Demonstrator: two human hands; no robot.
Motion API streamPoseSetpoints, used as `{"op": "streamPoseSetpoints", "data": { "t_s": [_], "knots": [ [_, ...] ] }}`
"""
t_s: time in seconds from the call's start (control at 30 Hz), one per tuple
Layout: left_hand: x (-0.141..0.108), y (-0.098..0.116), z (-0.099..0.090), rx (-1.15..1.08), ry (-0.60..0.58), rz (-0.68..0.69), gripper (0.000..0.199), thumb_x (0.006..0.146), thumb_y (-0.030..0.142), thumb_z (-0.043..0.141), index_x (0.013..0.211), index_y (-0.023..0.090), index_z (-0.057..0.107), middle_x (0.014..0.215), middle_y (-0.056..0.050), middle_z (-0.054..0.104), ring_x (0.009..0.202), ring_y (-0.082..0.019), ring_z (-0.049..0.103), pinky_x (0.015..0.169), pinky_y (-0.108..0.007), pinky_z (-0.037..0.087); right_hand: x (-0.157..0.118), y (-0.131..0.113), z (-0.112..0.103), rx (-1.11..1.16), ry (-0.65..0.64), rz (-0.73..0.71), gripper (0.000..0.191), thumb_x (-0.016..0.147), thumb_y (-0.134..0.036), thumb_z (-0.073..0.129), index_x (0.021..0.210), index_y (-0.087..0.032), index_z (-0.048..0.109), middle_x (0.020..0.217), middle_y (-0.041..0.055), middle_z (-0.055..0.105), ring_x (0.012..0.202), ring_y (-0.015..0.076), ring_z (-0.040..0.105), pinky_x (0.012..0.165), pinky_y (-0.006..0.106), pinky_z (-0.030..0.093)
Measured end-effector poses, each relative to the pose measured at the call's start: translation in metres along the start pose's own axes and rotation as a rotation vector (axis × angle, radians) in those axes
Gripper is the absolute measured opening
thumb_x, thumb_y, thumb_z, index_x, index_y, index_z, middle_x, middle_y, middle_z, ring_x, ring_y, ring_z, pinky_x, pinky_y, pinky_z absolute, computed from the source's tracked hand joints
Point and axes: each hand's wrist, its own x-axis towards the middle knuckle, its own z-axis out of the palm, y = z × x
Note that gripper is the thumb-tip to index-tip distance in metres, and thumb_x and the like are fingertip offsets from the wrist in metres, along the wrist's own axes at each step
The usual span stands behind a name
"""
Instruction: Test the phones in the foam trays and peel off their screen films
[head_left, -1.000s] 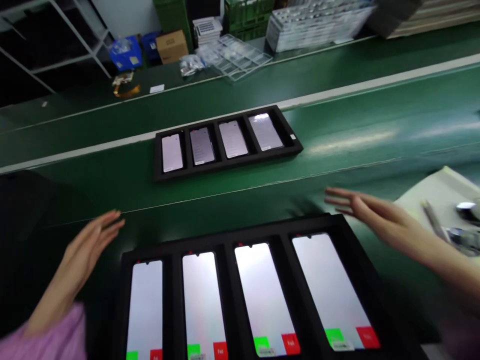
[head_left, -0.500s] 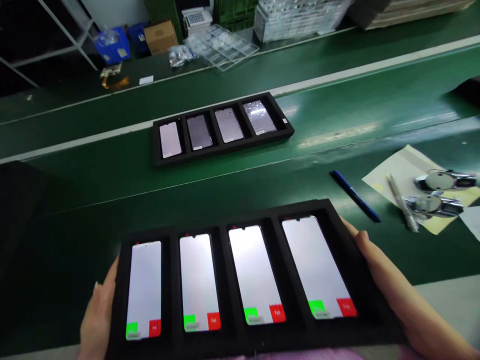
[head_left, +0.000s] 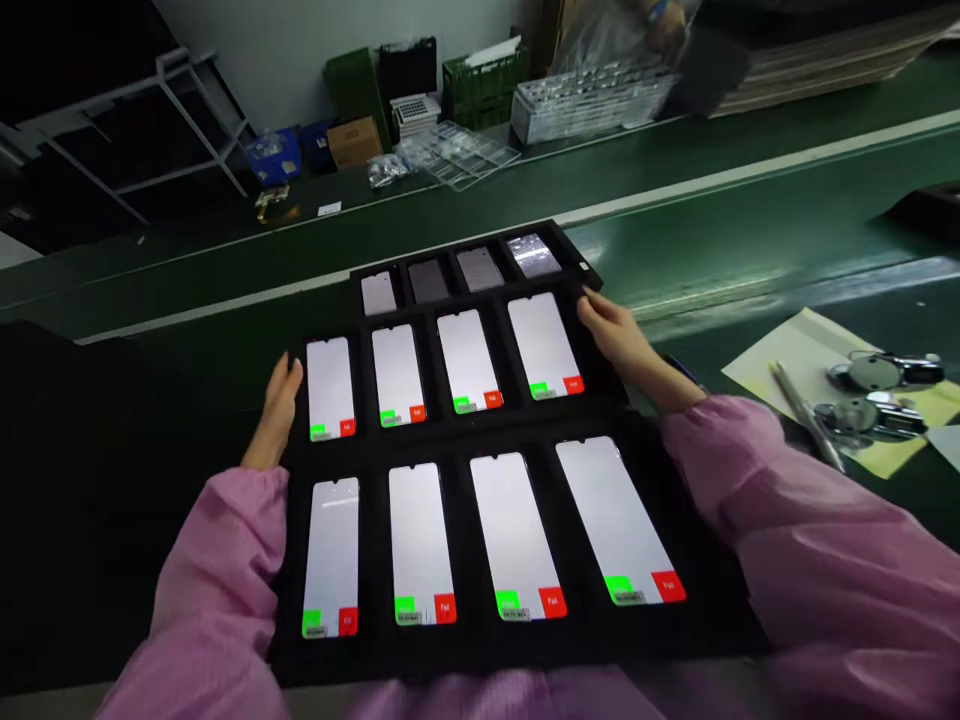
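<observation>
My left hand (head_left: 279, 408) is at the left end of a black tray (head_left: 362, 385), fingers together against its side. Gripping the right end is my right hand (head_left: 616, 338). Several phones (head_left: 469, 360) lie in the tray's slots, their screens white with a green box and a red "Fail" box. Closer to my body, a second black tray (head_left: 375, 565) bears several phones (head_left: 517, 525) with the same kind of screen. Just beyond the held tray, a third tray (head_left: 564, 250) has phones (head_left: 478, 268) with dimmer screens; its near edge is partly covered.
On the green bench (head_left: 750, 235) to the right lie yellowish paper (head_left: 772, 345), a pen (head_left: 806, 415) and shiny metal parts (head_left: 874, 370). A blue pen is mostly behind my right arm. Clear plastic trays (head_left: 592, 100) stand at the back, near another person's hand (head_left: 667, 28).
Both hands have moved forward with a tray, up to the far tray. A second tray of lit phones now shows nearer to me. Another person's hand has appeared at the back.
</observation>
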Motion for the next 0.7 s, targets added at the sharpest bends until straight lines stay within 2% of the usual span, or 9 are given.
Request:
{"op": "streamPoseSetpoints", "data": {
  "t_s": [0.1, 0.2, 0.27, 0.33, 0.43, 0.5, 0.57, 0.6, 0.7],
  "knots": [
    [-0.015, -0.028, 0.006, 0.033, 0.015, -0.116, 0.057, 0.104, 0.058, 0.057, 0.147, 0.022, 0.057, 0.156, -0.015, 0.056, 0.143, -0.033, 0.056, 0.121, -0.063, 0.045, -0.011, 0.031, 0.002, -0.035, -0.026, 0.027, 0.047, 0.104, -0.053, 0.063, 0.136, -0.019, 0.065, 0.141, 0.0122, 0.064, 0.128, 0.0280, 0.063, 0.112, 0.055, 0.052],
    [-0.027, -0.045, 0.004, 0.116, -0.015, -0.199, 0.065, 0.103, 0.062, 0.050, 0.153, 0.022, 0.054, 0.161, -0.018, 0.052, 0.158, -0.039, 0.039, 0.130, -0.068, 0.030, -0.026, 0.050, -0.005, -0.107, -0.047, 0.043, 0.055, 0.103, -0.060, 0.060, 0.140, -0.020, 0.064, 0.140, 0.0135, 0.066, 0.127, 0.0293, 0.064, 0.114, 0.057, 0.051],
    [-0.029, -0.046, 0.000, 0.174, -0.040, -0.224, 0.073, 0.100, 0.063, 0.050, 0.157, 0.018, 0.051, 0.163, -0.021, 0.049, 0.161, -0.042, 0.033, 0.133, -0.068, 0.022, -0.032, 0.053, -0.011, -0.161, -0.048, 0.052, 0.060, 0.101, -0.064, 0.058, 0.144, -0.023, 0.063, 0.140, 0.0140, 0.068, 0.129, 0.0327, 0.064, 0.115, 0.060, 0.049],
    [-0.029, -0.042, -0.007, 0.227, -0.051, -0.219, 0.080, 0.096, 0.063, 0.055, 0.159, 0.015, 0.047, 0.166, -0.023, 0.045, 0.161, -0.043, 0.033, 0.134, -0.067, 0.021, -0.037, 0.049, -0.019, -0.210, -0.030, 0.054, 0.062, 0.098, -0.063, 0.059, 0.150, -0.029, 0.060, 0.145, 0.0122, 0.066, 0.132, 0.0359, 0.061, 0.118, 0.065, 0.044],
    [-0.033, -0.032, -0.016, 0.273, -0.071, -0.195, 0.077, 0.091, 0.061, 0.064, 0.156, 0.022, 0.051, 0.171, -0.015, 0.040, 0.162, -0.040, 0.032, 0.137, -0.062, 0.019, -0.047, 0.039, -0.033, -0.250, -0.002, 0.065, 0.062, 0.093, -0.059, 0.066, 0.150, -0.034, 0.061, 0.152, 0.0086, 0.061, 0.136, 0.0374, 0.058, 0.123, 0.068, 0.037],
    [-0.042, -0.027, -0.016, 0.265, -0.072, -0.227, 0.077, 0.090, 0.062, 0.066, 0.156, 0.025, 0.051, 0.174, -0.011, 0.037, 0.163, -0.039, 0.030, 0.137, -0.062, 0.018, -0.055, 0.034, -0.038, -0.229, -0.003, 0.111, 0.060, 0.090, -0.060, 0.069, 0.145, -0.033, 0.065, 0.151, 0.0091, 0.062, 0.135, 0.0377, 0.060, 0.121, 0.066, 0.041],
    [-0.050, -0.022, -0.013, 0.217, -0.056, -0.317, 0.083, 0.092, 0.066, 0.061, 0.160, 0.022, 0.044, 0.175, -0.015, 0.035, 0.162, -0.042, 0.031, 0.135, -0.065, 0.021, -0.060, 0.031, -0.038, -0.158, -0.030, 0.188, 0.061, 0.090, -0.064, 0.068, 0.141, -0.031, 0.067, 0.145, 0.0096, 0.066, 0.131, 0.0370, 0.064, 0.114, 0.062, 0.051],
    [-0.052, -0.017, -0.010, 0.177, -0.053, -0.369, 0.085, 0.094, 0.070, 0.056, 0.162, 0.020, 0.042, 0.173, -0.017, 0.037, 0.161, -0.043, 0.035, 0.133, -0.066, 0.026, -0.061, 0.030, -0.037, -0.109, -0.049, 0.229, 0.062, 0.090, -0.065, 0.067, 0.141, -0.031, 0.066, 0.140, 0.0092, 0.069, 0.128, 0.0359, 0.066, 0.110, 0.058, 0.056],
    [-0.052, 0.006, -0.012, 0.031, -0.090, -0.468, 0.085, 0.098, 0.079, 0.037, 0.160, 0.022, 0.045, 0.159, -0.015, 0.058, 0.149, -0.041, 0.054, 0.125, -0.060, 0.046, -0.052, 0.019, -0.033, 0.042, -0.095, 0.334, 0.063, 0.090, -0.065, 0.068, 0.142, -0.028, 0.066, 0.125, 0.0084, 0.077, 0.119, 0.0327, 0.072, 0.101, 0.051, 0.063]
  ]
}}
